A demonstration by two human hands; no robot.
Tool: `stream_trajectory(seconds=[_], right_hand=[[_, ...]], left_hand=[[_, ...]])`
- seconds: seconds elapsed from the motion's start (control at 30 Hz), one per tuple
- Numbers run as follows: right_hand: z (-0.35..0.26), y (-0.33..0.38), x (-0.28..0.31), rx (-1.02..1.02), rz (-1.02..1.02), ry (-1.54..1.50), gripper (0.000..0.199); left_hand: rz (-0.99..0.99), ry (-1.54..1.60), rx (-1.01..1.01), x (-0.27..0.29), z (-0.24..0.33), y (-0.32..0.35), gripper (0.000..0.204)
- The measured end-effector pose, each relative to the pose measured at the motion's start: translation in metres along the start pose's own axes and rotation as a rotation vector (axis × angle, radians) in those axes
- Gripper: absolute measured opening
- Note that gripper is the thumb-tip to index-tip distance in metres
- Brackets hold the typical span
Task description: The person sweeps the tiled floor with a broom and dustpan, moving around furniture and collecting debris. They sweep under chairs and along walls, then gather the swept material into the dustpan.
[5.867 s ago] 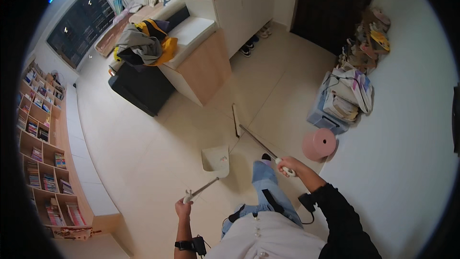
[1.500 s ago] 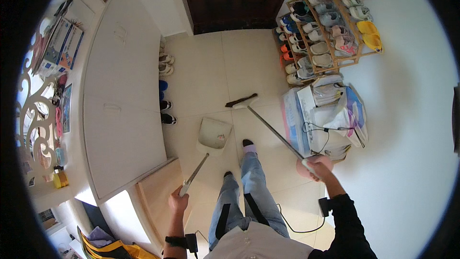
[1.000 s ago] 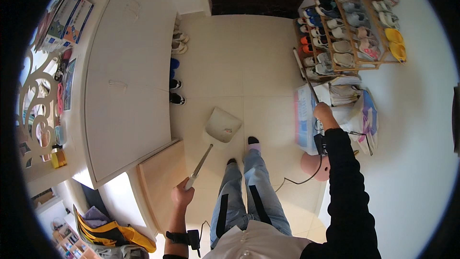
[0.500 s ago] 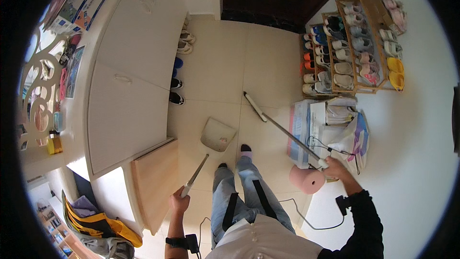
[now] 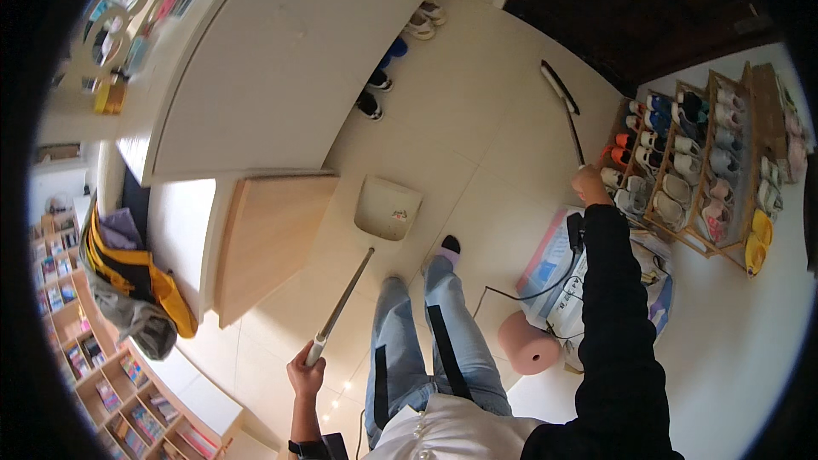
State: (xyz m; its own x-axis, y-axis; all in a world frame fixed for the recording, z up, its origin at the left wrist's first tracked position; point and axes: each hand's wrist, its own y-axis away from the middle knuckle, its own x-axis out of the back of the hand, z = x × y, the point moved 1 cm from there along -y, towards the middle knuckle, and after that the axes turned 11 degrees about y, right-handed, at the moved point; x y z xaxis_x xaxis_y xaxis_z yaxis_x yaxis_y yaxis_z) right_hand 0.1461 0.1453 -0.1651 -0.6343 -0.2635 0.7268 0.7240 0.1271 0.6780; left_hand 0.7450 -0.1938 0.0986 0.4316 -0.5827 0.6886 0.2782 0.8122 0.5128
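Sweeping looks to be the step in hand: the right hand (image 5: 590,186) is closed around the upper end of the broom (image 5: 575,134), arm stretched well forward, so that the broom head (image 5: 559,83) lies near the foot of the dark door (image 5: 613,8), just short of the shoe rack (image 5: 714,246). The left hand (image 5: 305,370) has its fingers wrapped about the handle end of the dustpan (image 5: 375,203), which sits on the floor (image 5: 490,111) ahead of the feet, its mouth seemingly facing away from the person (a few small bits (image 5: 399,215) show inside). Broom head and dustpan are well apart. Working from here, I judge, calls for a low, level pull toward the pan's front lip, with the left grip keeping that lip flat on the tiles. Open room runs down the middle, between the white cabinet (image 5: 281,68) with shoes (image 5: 371,104) along its base and the rack with the plastic box (image 5: 545,260) beyond. The right side is the tighter one: the rack's legs and the box edge crowd the pole, the pink cylinder (image 5: 528,343) stands next to the box, and a loose cable (image 5: 513,296) loops near the right leg (image 5: 460,315).
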Motion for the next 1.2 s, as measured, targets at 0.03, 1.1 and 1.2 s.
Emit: stream_trajectory(seconds=[0.03,1.1,1.2], right_hand=[[-0.002,-0.004,-0.011,-0.075,0.1,-0.181,0.018],[-0.132,0.358,-0.043,0.241,-0.081,0.569,0.014],[-0.179,0.304,-0.067,0.397,-0.169,0.827,0.011]], left_hand=[[0.026,0.072,0.017,-0.001,-0.01,0.009,0.04],[0.627,0.627,0.579,-0.044,-0.415,0.417,0.043],[0.737,0.686,0.676,-0.06,-0.412,0.452,0.042]])
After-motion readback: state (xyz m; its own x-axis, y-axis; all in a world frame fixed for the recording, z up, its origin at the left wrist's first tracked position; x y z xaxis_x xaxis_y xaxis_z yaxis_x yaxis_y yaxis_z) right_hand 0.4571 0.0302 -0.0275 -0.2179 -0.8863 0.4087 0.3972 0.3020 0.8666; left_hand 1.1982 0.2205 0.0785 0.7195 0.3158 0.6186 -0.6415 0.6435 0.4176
